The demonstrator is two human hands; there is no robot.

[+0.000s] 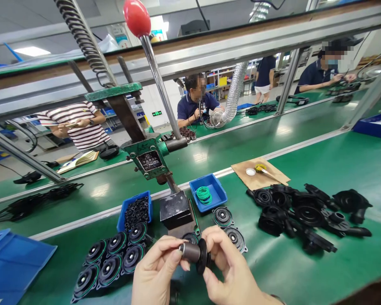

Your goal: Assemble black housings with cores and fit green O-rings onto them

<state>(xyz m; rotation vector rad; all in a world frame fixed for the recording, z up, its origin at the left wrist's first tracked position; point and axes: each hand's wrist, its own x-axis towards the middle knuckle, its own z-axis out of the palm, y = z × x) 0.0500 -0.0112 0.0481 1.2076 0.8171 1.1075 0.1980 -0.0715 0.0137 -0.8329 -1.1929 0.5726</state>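
Observation:
Both hands hold one pump rotor (191, 252), a dark brown cylinder with a black disc at its right end, over the near side of the bench. The fingers of my left hand (157, 269) pinch the cylinder's left end, where a small pale tip shows. My right hand (230, 271) grips the black disc by its edge between thumb and fingers. Just behind the hands, a round black housing (190, 238) is partly hidden below the green lever press (149, 159). Two more black housings (222, 216) lie right of it.
Several black housings with green rings (109, 269) stand in rows at left. Blue bins hold small black bushings (136, 214) and green O-rings (204, 195). Black pump casings (307, 216) are heaped at right, near a cardboard sheet (244, 169). People sit across the bench.

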